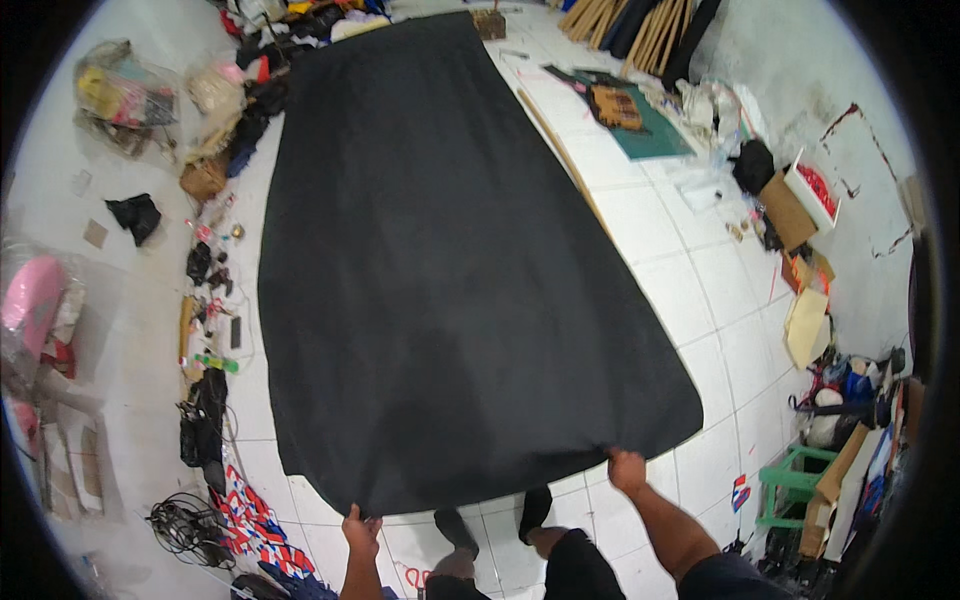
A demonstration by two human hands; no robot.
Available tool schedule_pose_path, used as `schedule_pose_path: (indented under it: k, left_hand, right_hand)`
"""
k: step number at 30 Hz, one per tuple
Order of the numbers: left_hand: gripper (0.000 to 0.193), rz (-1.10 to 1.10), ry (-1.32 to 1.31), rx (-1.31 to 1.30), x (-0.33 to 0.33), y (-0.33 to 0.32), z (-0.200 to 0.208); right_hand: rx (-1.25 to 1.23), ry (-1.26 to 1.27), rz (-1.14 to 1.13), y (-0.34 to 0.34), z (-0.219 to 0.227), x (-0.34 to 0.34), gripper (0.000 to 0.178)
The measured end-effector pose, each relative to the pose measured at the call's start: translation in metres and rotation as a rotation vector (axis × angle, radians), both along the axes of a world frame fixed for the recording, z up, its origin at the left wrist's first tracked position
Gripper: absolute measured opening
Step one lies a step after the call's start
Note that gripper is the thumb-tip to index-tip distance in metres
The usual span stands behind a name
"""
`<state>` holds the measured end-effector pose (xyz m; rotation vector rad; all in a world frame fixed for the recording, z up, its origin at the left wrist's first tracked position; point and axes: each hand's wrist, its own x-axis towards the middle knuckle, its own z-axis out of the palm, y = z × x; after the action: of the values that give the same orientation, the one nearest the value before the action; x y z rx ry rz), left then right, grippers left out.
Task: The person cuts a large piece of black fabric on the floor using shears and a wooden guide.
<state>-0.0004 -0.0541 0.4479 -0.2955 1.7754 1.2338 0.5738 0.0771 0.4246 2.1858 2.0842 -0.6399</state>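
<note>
A large sheet of plain black material, fabric or leather-like, stretches away from me over the white tiled floor. My left hand pinches its near edge close to the left corner. Farther right, my right hand is closed on the same edge, short of the right corner. Between the two hands the near edge sags slightly, and small creases run from each grip. My feet in dark socks stand just behind this edge. The fingertips under the sheet are hidden.
Beyond the sheet's right side lie a long wooden stick and a green cutting mat. A green stool stands at the right. Coiled black cables and patterned red, white and blue cloth lie at the left. Wooden rods lean at the back.
</note>
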Motion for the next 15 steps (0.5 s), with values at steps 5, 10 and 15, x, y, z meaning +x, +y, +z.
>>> schedule_pose_path:
  k: [5,10,15]
  left_hand:
    - [0.037,-0.228,-0.089,-0.025,0.012,0.029,-0.144]
    - [0.042,-0.457,-0.082,0.078,0.021,0.066,-0.262]
    - [0.044,-0.59,-0.045,0.165,0.016,0.089,-0.34]
  right_hand:
    - [0.075,-0.009,-0.042,0.048,-0.14,0.019,0.023]
    - [0.272,-0.009,-0.004,0.095,-0.242,0.032,0.021]
    - [0.339,0.003,-0.129,0.129,-0.294,0.019,0.024]
